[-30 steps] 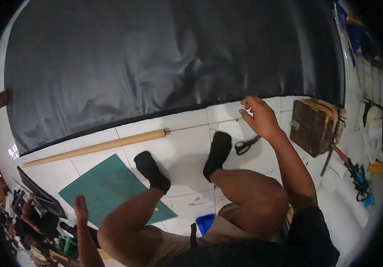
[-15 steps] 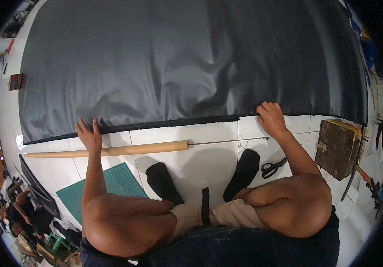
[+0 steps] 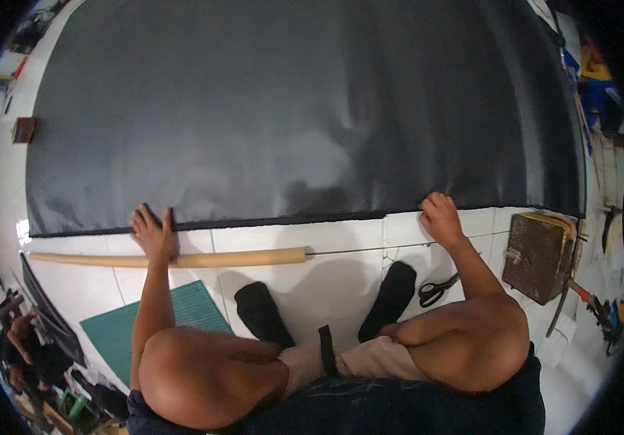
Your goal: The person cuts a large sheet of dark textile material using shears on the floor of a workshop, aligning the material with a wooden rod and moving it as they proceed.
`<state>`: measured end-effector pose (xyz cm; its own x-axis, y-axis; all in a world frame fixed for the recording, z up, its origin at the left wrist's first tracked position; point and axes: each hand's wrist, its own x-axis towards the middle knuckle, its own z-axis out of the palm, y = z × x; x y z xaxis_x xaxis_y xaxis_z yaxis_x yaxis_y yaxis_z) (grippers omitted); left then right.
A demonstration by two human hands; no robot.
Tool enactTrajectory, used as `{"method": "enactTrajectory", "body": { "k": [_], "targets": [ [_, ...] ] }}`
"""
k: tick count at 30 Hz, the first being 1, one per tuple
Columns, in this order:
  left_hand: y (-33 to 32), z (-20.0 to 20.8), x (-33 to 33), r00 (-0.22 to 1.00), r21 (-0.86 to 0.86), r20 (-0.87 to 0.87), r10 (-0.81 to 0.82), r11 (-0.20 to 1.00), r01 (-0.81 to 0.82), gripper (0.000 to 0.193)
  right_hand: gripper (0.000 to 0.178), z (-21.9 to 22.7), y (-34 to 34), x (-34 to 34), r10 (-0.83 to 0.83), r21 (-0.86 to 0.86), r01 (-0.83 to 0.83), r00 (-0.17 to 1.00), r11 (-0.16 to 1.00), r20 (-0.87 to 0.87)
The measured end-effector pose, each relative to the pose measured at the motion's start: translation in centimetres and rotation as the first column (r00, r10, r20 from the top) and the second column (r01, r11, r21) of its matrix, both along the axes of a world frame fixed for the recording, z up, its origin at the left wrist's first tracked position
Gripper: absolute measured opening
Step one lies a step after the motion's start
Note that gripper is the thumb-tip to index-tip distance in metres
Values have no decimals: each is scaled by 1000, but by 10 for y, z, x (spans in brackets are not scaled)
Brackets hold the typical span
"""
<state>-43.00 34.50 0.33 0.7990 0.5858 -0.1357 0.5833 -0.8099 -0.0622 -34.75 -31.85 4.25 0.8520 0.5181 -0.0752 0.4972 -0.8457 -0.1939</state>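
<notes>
Hands now both rest on the near edge of the black sheet (image 3: 290, 123): left hand (image 3: 151, 232), newly arrived, spread flat; right hand (image 3: 439, 217) curled, gripping it, ready for pulling.

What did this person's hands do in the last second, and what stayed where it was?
The left hand came up from beside the knee to the near edge of the black sheet, over the wooden stick. The right hand slid slightly left and now rests on the same edge. Neither hand visibly closed a grip. The stick, scissors, green mat and brown box stayed put.
</notes>
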Motion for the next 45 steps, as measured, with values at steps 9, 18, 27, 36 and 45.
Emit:
{"method": "enactTrajectory", "body": {
  "k": [9, 18, 27, 36, 45],
  "targets": [
    [8, -6, -20, 997, -99, 80, 24, 995, -16, 85, 56, 44, 98, 9, 118, 158, -95, 982, 983, -146],
    [31, 21, -14, 977, -203, 196, 89, 978, -48, 86, 57, 12, 111, -33, 231, 131, -207, 952, 969, -201],
    [54, 12, -95, 249, -437, 231, 941, 329, -837, 91, 48, 12, 122, -30, 225, 185, -191, 956, 964, -187],
    [26, 12, -68, 72, -610, 731, 679, 696, -378, 42, 36, 21, 120, -12, 219, 304, -127, 932, 944, -290],
    [-105, 97, 73, 286, -799, 600, 747, 573, 181, 52, 81, 190, 205, 86, 378, 79, -370, 898, 926, -224]
  ]
}}
